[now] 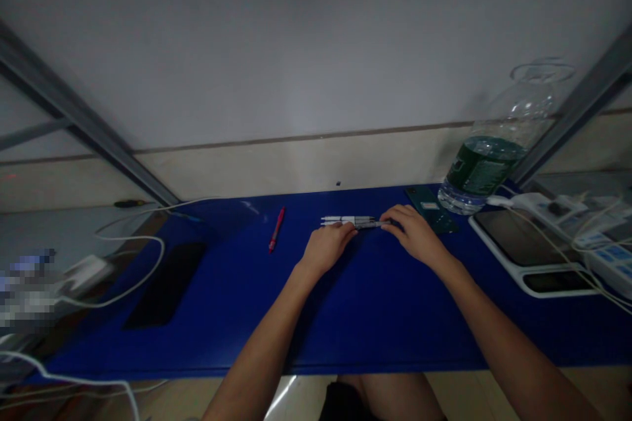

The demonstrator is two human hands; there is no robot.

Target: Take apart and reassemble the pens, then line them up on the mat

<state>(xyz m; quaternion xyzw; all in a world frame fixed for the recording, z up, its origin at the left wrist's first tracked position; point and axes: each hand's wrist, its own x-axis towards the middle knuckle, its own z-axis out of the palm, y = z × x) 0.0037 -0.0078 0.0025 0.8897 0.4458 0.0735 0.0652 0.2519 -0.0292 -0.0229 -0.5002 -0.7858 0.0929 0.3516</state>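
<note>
Two or more slim pens [364, 219] lie side by side, pointing left and right, near the back middle of the blue table [375, 316]. My left hand [330, 243] is closed on the pens' left part, its fingertips pressed together over them. At the right end, my right hand [405, 229] pinches the tip of a grey pen [371, 225] between thumb and fingers. A red pen [277, 230] lies apart, to the left of my left hand. Behind my right hand rests a dark green phone [431, 209].
A large clear bottle [481, 158] with a green label stands at the back right. Beside it are a white scale [530, 253], power strips and cables. A black flat object [166, 284] and a white cable [160, 256] are at left.
</note>
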